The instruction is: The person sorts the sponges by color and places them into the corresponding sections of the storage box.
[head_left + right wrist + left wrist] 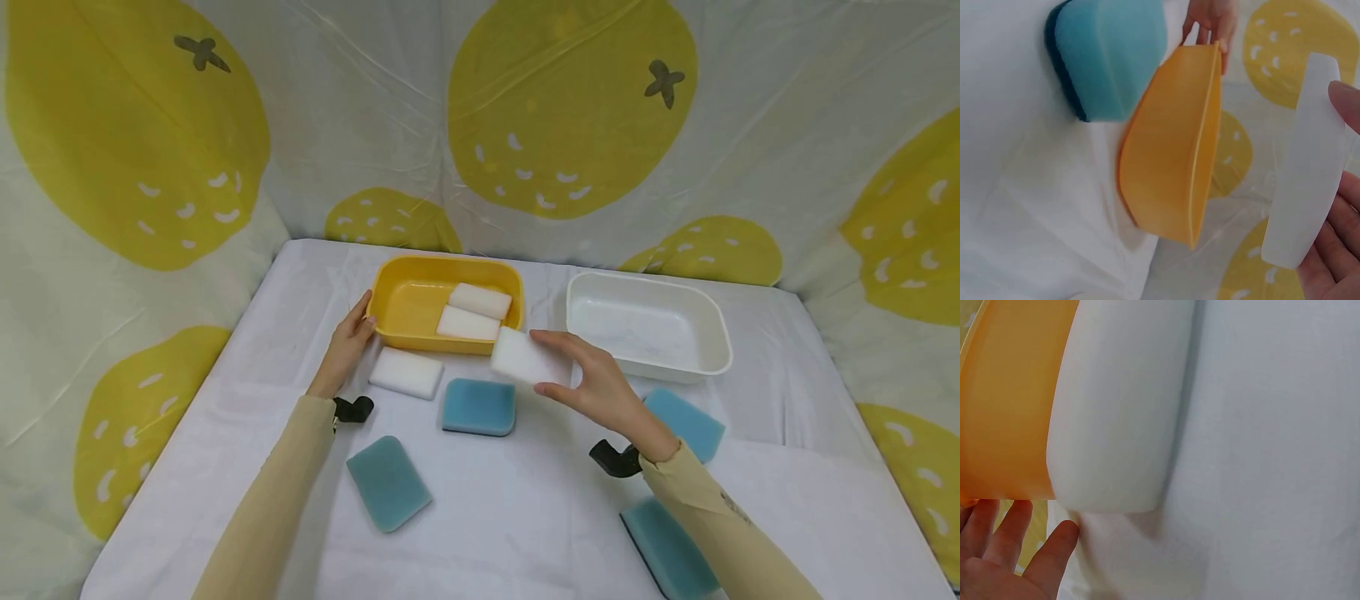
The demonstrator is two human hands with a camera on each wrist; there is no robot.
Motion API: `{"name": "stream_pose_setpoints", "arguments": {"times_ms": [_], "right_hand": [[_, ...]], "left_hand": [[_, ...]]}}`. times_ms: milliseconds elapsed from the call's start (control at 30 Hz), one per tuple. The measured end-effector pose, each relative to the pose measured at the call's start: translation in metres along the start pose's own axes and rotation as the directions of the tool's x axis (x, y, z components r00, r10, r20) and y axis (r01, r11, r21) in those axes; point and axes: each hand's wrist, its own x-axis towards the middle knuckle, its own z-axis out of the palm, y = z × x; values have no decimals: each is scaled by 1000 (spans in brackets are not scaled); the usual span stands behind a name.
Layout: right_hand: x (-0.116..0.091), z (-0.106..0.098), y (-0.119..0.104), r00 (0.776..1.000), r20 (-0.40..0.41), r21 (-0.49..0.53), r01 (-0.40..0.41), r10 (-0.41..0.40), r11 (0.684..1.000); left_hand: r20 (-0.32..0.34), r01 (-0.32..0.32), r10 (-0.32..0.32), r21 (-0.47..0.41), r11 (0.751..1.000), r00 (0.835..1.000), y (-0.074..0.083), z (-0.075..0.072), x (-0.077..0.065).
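Note:
My right hand [600,385] holds a white sponge [525,357] between thumb and fingers, raised in front of the yellow tray [408,342]. The right wrist view shows this white sponge [1307,169] edge-on. At the tray's left end, my left hand [347,350] touches the wall with fairly straight fingers [1013,531]. Two white sponges, one behind [480,300] and one in front [467,322], lie inside the tray on its right side. Another white sponge [407,372] lies on the cloth just before the tray, close to my left hand.
A white tray [645,362] stands at the back right. Blue sponges lie about the cloth: one in the middle [478,407], one at the front left [388,483], one beside my right wrist [686,423], one partly under my right forearm [667,546]. A lemon-print curtain [360,125] hangs behind.

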Motion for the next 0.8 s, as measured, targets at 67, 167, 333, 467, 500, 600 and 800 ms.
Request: {"name": "stream_pose_setpoints", "arguments": {"times_ms": [67,167,333,467,500,600,800], "right_hand": [[4,0,0,1000,8,0,-4,4,1000],[9,0,0,1000,13,4,-10,10,1000],[16,1,2,1000,14,4,-10,10,1000],[20,2,2,1000,11,13,-3,3,1000],[22,2,3,1000,7,14,1,-1,1000],[25,2,3,1000,-1,14,18,-18,1000],[33,2,4,1000,-2,9,26,-26,1000]], "left_hand": [[-2,0,0,8,1000,1000,1,0,-1],[-4,3,-3,10,1000,1000,0,0,1],[0,-6,6,-20,1000,1000,-16,-3,8],[-12,-23,23,1,1000,1000,-31,-3,14],[-15,-25,25,10,1000,1000,-33,-3,14],[-18,-26,26,24,999,999,-33,-3,14],[-5,-7,7,-10,1000,1000,-14,-3,7]]}}
